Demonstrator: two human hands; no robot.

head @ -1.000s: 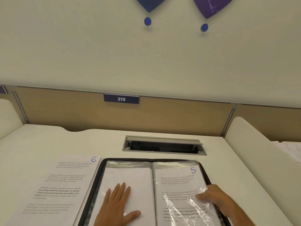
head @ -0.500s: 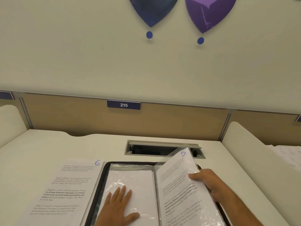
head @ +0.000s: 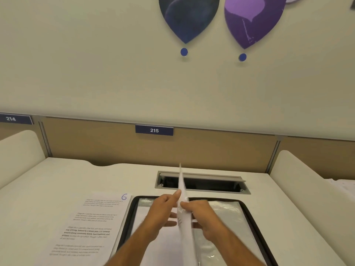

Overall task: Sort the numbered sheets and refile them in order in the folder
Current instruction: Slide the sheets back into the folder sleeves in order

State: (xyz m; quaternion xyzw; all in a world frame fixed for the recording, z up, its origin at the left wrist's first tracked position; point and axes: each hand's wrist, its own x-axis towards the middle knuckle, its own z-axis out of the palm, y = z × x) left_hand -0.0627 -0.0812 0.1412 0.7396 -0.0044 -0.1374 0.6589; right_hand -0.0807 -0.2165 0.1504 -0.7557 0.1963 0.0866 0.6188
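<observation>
A black folder point(head: 255, 217) with clear plastic sleeves lies open on the desk in front of me. One sleeve holding a printed sheet point(head: 182, 189) stands almost upright over the spine, seen edge-on. My right hand point(head: 203, 217) pinches it from the right side. My left hand point(head: 163, 210) touches its left face with fingers stretched upward. A loose sheet marked 6 point(head: 90, 225) lies flat on the desk just left of the folder.
A recessed cable box point(head: 201, 183) with its lid raised sits in the desk behind the folder. Cream side dividers point(head: 299, 179) flank the desk. A wood panel with sign 215 point(head: 154, 130) runs along the back. More papers point(head: 343, 187) lie beyond the right divider.
The sleeve with sheet 5 has been lifted from the right page up to vertical over the spine. My left hand left the left page and rose to meet it.
</observation>
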